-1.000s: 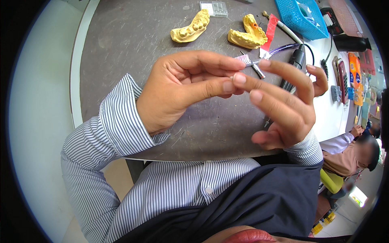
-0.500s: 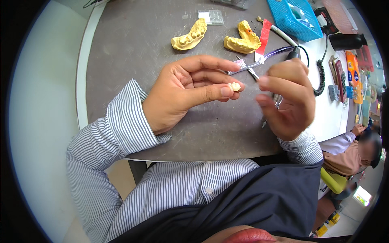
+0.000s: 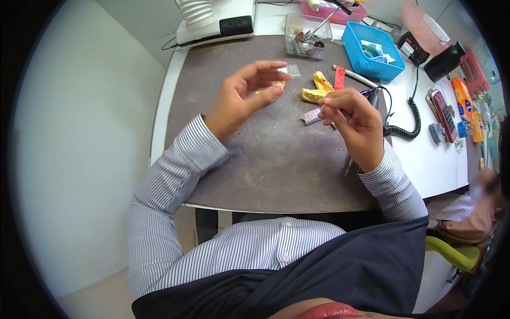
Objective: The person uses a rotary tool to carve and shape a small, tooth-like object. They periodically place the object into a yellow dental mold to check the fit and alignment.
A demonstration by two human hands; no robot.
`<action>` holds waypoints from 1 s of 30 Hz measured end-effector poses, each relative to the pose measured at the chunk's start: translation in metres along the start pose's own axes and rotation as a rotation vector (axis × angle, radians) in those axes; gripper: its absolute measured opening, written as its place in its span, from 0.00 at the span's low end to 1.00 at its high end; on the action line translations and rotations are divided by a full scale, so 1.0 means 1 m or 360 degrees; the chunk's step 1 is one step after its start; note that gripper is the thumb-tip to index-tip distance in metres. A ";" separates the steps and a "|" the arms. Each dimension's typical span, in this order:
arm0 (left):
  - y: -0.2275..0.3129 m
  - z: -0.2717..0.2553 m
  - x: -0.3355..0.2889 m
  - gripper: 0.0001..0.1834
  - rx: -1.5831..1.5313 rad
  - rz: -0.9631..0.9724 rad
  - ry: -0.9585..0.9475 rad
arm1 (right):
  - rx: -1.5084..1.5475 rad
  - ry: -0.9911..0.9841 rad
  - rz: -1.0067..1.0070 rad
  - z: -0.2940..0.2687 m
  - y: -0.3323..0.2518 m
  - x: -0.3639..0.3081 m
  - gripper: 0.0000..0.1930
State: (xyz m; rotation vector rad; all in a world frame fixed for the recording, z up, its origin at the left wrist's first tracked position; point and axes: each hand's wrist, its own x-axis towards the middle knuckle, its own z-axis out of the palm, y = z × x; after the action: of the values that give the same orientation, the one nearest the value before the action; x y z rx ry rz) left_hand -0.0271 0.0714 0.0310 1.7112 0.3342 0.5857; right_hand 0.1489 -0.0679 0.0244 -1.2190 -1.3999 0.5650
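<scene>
My left hand (image 3: 241,98) is raised over the desk, thumb and fingers apart, and nothing shows in its grasp. It hides most of one yellow dental model. To the right my right hand (image 3: 355,122) has its thumb and fingertips pinched together. What they hold, if anything, is too small and covered to make out. Just beyond that hand a second yellow dental model (image 3: 313,94) lies on the desk, partly covered by the fingers. A toothbrush head (image 3: 311,116) with pale bristles sits beside the fingertips. A small clear case (image 3: 292,71) is beyond my left hand.
A red strip (image 3: 339,78) and a pen-like tool (image 3: 361,80) lie near a blue basket (image 3: 370,70). A clear box (image 3: 305,50) of small parts stands at the back. A coiled black cable (image 3: 411,130) runs at right. Another person sits at far right.
My left hand, which held a small white tooth crown, has opened and moved away. My right fingers have come together in a pinch. The view has shifted, showing more of the desk's far side.
</scene>
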 end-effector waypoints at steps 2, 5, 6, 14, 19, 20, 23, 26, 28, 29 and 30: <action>-0.020 -0.028 0.012 0.27 0.0525 0.0175 -0.0065 | 0.0329 -0.0037 0.0204 -0.003 0.005 0.000 0.05; -0.039 -0.045 0.017 0.33 0.0757 0.0142 -0.0291 | 0.0414 -0.0061 0.0267 -0.003 0.011 0.001 0.05; -0.047 -0.050 0.018 0.33 0.0802 0.0153 -0.0370 | 0.0454 -0.0078 0.0291 -0.003 0.014 0.003 0.05; -0.039 -0.039 0.019 0.43 0.0757 0.0030 -0.0496 | 0.0579 -0.0035 0.0439 -0.014 0.014 0.011 0.09; -0.039 -0.032 0.013 0.40 0.1162 0.0111 -0.0383 | 0.0821 -0.0033 0.0561 -0.015 0.021 0.013 0.09; -0.042 -0.030 0.013 0.40 0.1241 0.0125 -0.0375 | 0.0851 -0.0029 0.0575 -0.016 0.024 0.013 0.09; -0.043 -0.026 0.010 0.32 0.1841 0.0279 -0.0301 | 0.0909 -0.0021 0.0603 -0.018 0.030 0.013 0.09; -0.029 -0.035 0.009 0.25 0.1541 -0.0211 -0.0454 | 0.0897 -0.0035 0.0589 -0.018 0.030 0.012 0.09; -0.022 -0.037 0.004 0.21 0.1444 -0.0155 -0.0457 | 0.0858 -0.0051 0.0587 -0.019 0.030 0.012 0.10; -0.021 -0.036 0.003 0.21 0.1443 -0.0139 -0.0445 | 0.0834 -0.0060 0.0586 -0.020 0.031 0.012 0.10; -0.022 -0.034 0.002 0.21 0.1441 -0.0122 -0.0433 | 0.0809 -0.0068 0.0585 -0.021 0.032 0.012 0.10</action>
State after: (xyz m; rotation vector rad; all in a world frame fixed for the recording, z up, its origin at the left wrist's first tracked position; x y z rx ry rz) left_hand -0.0420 0.1059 0.0152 2.5942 0.5100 0.1174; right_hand 0.1811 -0.0530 0.0069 -1.0482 -0.9789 1.1312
